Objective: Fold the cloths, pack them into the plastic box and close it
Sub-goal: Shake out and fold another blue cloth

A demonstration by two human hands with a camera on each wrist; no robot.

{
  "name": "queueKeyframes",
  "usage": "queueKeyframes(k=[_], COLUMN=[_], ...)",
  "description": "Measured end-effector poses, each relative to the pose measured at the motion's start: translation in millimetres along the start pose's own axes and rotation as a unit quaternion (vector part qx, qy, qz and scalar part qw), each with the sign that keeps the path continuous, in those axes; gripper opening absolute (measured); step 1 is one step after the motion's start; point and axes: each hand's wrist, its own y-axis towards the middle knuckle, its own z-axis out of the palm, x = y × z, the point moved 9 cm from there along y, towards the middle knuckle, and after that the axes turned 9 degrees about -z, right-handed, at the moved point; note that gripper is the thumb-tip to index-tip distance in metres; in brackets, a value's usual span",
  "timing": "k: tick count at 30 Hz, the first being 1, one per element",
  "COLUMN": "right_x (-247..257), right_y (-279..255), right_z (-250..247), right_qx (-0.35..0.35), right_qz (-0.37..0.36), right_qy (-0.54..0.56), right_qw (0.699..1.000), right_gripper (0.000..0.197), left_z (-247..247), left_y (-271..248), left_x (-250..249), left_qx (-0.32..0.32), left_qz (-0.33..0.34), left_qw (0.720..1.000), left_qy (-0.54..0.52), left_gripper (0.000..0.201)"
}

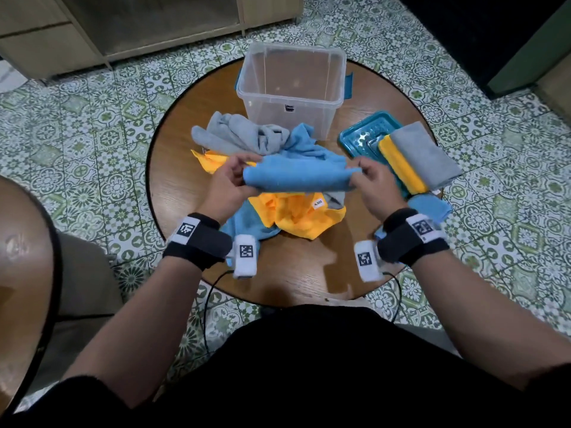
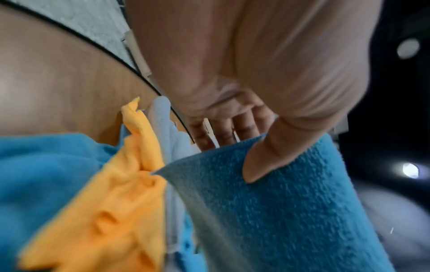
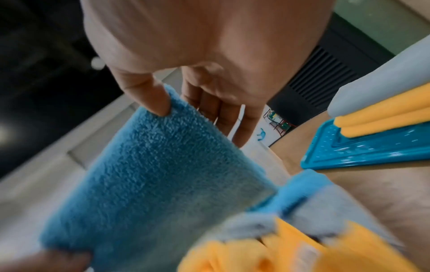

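A person's left hand (image 1: 227, 183) and right hand (image 1: 375, 183) are holding a folded blue terry cloth (image 1: 298, 177) stretched between them above a round wooden table (image 1: 176, 168), each thumb pinching one end against curled fingers (image 2: 223, 131). Directly under the fingers, crumpled orange cloths (image 1: 296, 214) and another blue cloth (image 1: 244, 223) are lying in a heap, with a rumpled grey cloth (image 1: 238, 134) just beyond the left fingertips. Past the fingertips of both hands, a clear, open plastic box (image 1: 290, 88) with teal latches is standing with nothing visible inside it. Just beyond the right fingers, a teal plastic lid (image 1: 358, 140) is lying flat, carrying a folded orange cloth (image 1: 401, 168) and a folded grey cloth (image 1: 426, 152) stacked side by side. Patterned green floor tiles (image 1: 92, 134) are surrounding the table.
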Motion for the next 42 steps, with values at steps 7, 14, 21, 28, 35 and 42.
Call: queueKeyframes(k=[7, 14, 21, 28, 35, 42], right_x=[-122.6, -162.1, -179.4, -199.4, -199.7, -205.7], right_y=[-117.0, -160.8, -129.3, -112.2, -111.7, -120.7], right_z=[73.1, 92.6, 93.3, 96.7, 95.0, 88.2], right_qx=[0.220, 0.273, 0.189, 0.171, 0.163, 0.163], right_qz=[0.113, 0.183, 0.210, 0.273, 0.332, 0.380], right_qy=[-0.169, -0.150, -0.138, -0.181, -0.244, -0.181], right_qw=[0.954, 0.932, 0.949, 0.929, 0.897, 0.893], right_gripper=[0.003, 0.009, 0.025, 0.018, 0.011, 0.035], left_z=[37.9, 46.2, 32.4, 36.6, 34.6, 19.3], left_y=[-62.2, -103.0, -70.4, -54.7, -48.9, -50.2], left_x=[148.7, 213.4, 215.8, 209.3, 212.3, 233.4], left_qx=[0.110, 0.170, 0.099, 0.044, 0.013, -0.002], left_qz=[-0.067, -0.155, -0.253, -0.240, -0.285, -0.383], left_qw=[0.952, 0.936, 0.920, 0.907, 0.881, 0.854], left_qy=[0.279, 0.265, 0.283, 0.343, 0.379, 0.351], left_gripper=[0.021, 0.019, 0.039, 0.025, 0.028, 0.068])
